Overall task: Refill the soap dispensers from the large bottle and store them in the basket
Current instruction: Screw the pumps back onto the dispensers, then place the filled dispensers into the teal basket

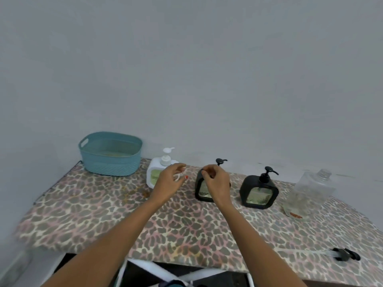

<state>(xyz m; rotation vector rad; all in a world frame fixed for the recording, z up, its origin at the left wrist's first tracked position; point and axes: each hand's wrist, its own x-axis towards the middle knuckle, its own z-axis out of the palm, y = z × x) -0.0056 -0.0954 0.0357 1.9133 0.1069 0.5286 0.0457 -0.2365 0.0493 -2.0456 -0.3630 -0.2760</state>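
Three soap dispensers stand in a row near the wall: a white one (154, 176), a black one in the middle (200, 189) and a second black one (259, 192) further right. My right hand (216, 181) is in front of the middle black dispenser, with fingers curled round the neck below its pump head (221, 161). My left hand (171, 180) hovers with loosely spread fingers in front of the white dispenser, holding nothing. The large clear bottle (315, 186) stands uncapped at the right. The teal basket (109, 154) sits at the back left.
The table (103, 214) wears a leopard-print cover and backs onto a plain grey wall. A loose black pump with a clear tube (344, 254) lies near the front right edge. A small clear wrapper with red print (296, 214) lies before the large bottle.
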